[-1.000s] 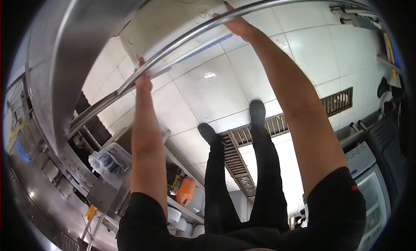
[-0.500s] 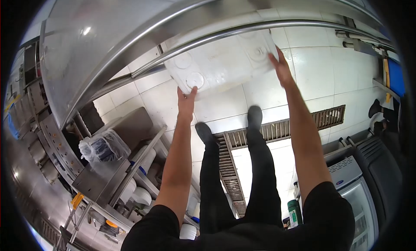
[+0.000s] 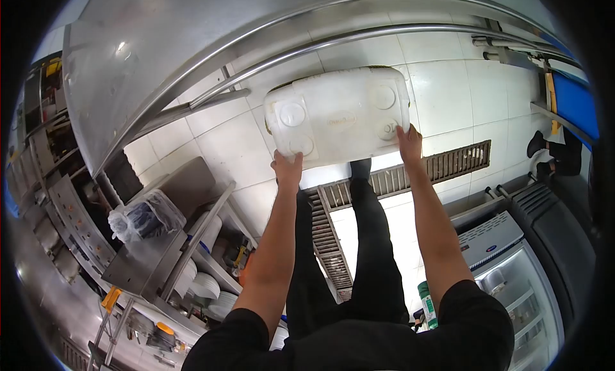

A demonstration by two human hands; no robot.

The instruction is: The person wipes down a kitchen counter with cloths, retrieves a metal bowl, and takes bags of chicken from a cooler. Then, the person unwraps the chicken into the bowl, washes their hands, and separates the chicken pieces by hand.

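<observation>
I am grasping a white, slightly translucent plastic container (image 3: pixel 339 112), rectangular with rounded corners, by its near edge. It lies at twelve to one o'clock, held above the white tiled floor (image 3: pixel 221 144), its near edge partly covering my black shoes.

My left hand (image 3: pixel 288 169) grips it at the container's seven o'clock, thumb on the flat face; my right hand (image 3: pixel 410 145) grips at its four o'clock, thumb also on the face. The fingers' hold underneath is hidden.

Four round moulded rings mark the face. The one just beside my right thumb carries raised characters, perhaps "10" or "1C"; I can't tell which. Across the middle runs faint tan lettering, too blurred to read.

Beyond the far edge, apart from it, a curved steel rail (image 3: pixel 397 30) crosses twelve o'clock, with a stainless-steel bench (image 3: pixel 154 76) at ten to eleven. At nine o'clock sits a clear plastic bag (image 3: pixel 154 217) with something dark inside.

At four o'clock stands a white glass-fronted fridge (image 3: pixel 471 244) with a small dark blue oval badge (image 3: pixel 491 249), too small to read. Between four and five, a green bottle (image 3: pixel 427 304) bears pale print I can't make out. Near three o'clock shows another person's dark shoe (image 3: pixel 536 144).
</observation>
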